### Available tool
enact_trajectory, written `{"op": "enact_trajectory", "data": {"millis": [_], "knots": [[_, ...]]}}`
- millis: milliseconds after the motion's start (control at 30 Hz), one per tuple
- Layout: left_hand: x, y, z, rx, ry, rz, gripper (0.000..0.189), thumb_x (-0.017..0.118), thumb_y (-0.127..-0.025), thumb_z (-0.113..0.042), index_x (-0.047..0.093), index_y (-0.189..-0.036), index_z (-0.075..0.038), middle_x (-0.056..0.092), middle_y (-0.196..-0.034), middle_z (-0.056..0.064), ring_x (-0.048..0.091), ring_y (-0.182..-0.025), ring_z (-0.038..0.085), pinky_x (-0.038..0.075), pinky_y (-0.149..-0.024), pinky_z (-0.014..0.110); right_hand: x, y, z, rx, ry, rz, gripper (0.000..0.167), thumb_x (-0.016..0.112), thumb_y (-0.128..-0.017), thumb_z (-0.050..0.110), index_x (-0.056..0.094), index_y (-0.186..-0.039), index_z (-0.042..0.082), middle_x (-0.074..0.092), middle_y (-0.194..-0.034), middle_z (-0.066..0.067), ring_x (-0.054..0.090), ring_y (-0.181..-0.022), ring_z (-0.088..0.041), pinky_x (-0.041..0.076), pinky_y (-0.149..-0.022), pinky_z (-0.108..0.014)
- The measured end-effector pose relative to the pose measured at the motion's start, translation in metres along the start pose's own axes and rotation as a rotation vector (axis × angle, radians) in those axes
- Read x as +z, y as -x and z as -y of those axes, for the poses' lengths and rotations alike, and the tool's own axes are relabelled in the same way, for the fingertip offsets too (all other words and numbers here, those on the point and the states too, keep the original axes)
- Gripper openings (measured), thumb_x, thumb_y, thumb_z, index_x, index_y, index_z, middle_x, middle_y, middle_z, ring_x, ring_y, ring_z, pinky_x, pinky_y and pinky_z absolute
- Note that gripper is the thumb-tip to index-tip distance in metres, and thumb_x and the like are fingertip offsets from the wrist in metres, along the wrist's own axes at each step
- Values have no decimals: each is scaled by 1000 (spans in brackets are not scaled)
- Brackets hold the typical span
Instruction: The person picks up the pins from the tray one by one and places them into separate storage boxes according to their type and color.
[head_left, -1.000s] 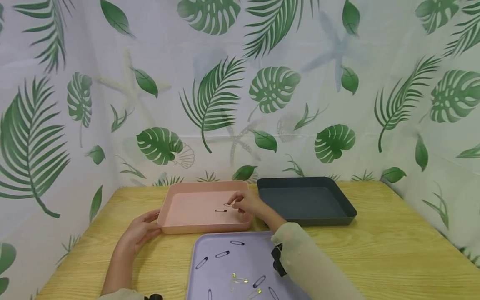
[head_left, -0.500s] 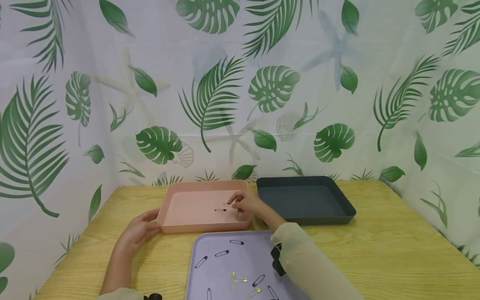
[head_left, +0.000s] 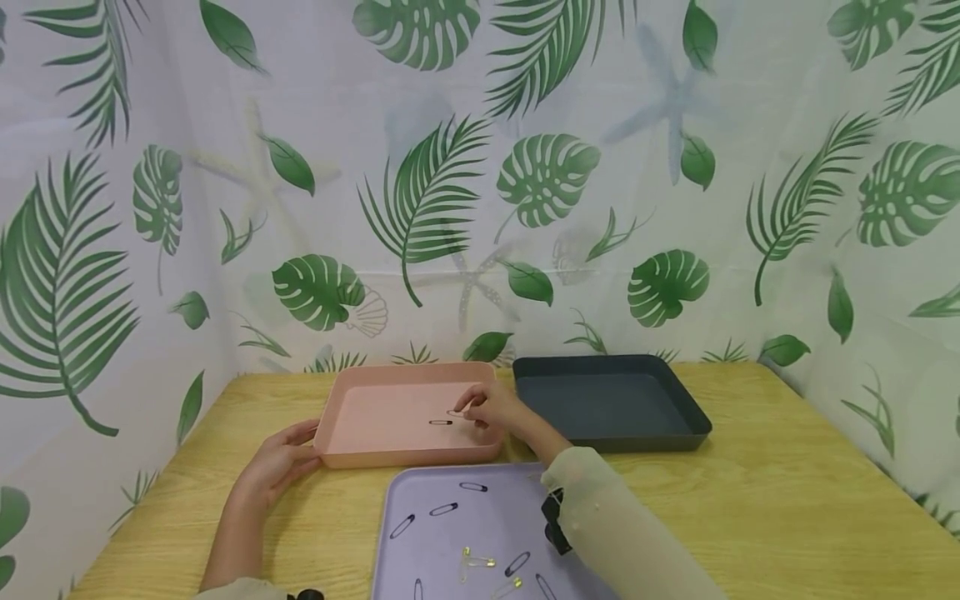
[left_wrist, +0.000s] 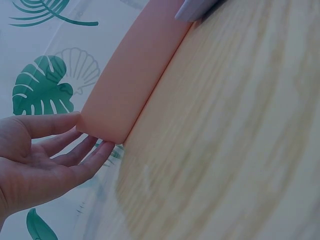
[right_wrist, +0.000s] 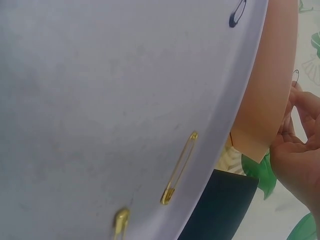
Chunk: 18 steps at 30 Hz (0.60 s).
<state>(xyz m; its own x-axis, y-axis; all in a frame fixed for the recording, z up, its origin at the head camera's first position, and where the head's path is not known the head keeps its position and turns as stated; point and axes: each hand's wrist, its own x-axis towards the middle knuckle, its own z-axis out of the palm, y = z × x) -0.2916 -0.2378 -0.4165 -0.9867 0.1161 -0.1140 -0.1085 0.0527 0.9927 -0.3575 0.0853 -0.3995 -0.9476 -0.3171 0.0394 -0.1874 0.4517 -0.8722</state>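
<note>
In the head view my right hand (head_left: 491,407) is over the right part of the pink tray (head_left: 408,457). Its thumb and fingertips pinch a safety pin (head_left: 454,413), whose looped end shows past the fingers in the right wrist view. A black safety pin (head_left: 440,422) lies just beside it on the tray floor. At the tray's left end, my left hand (left_wrist: 55,157) touches the wall with fairly straight fingers, thumb near the rim. Several black safety pins (head_left: 444,509) and a few gold safety pins (right_wrist: 179,167) lie scattered on the lilac tray (head_left: 380,550) in front.
A dark grey-blue tray (head_left: 611,404) stands right of the pink one, close beside it. The wooden table (head_left: 787,500) meets a leaf-patterned cloth (head_left: 480,217) at the back and sides. My right forearm crosses over the lilac tray.
Both hands keep their places, the right still pinching the safety pin over the pink tray. Only a slight shift of the head view shows.
</note>
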Motion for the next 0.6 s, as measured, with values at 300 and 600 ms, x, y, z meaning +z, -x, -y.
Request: {"op": "enact_trajectory", "data": {"millis": [300, 600], "knots": [[-1, 0, 0, -4, -6, -6, 54, 42, -90, 8, 20, -140, 11, 21, -142, 31, 39, -119, 35, 42, -92, 36, 0, 1, 1, -17, -4, 6, 11, 59, -81, -8, 66, -91, -7, 58, -66, -9, 49, -51, -13, 42, -49, -23], [-1, 0, 1, -18, -1, -10, 55, 42, -90, 9, 20, -140, 11, 21, -142, 31, 36, -121, 37, 40, -94, 38, -6, 10, 8, -12, 38, 23, 13, 59, -84, -3, 66, -95, -4, 56, -73, -5, 52, -59, -15, 50, -60, -33]]}}
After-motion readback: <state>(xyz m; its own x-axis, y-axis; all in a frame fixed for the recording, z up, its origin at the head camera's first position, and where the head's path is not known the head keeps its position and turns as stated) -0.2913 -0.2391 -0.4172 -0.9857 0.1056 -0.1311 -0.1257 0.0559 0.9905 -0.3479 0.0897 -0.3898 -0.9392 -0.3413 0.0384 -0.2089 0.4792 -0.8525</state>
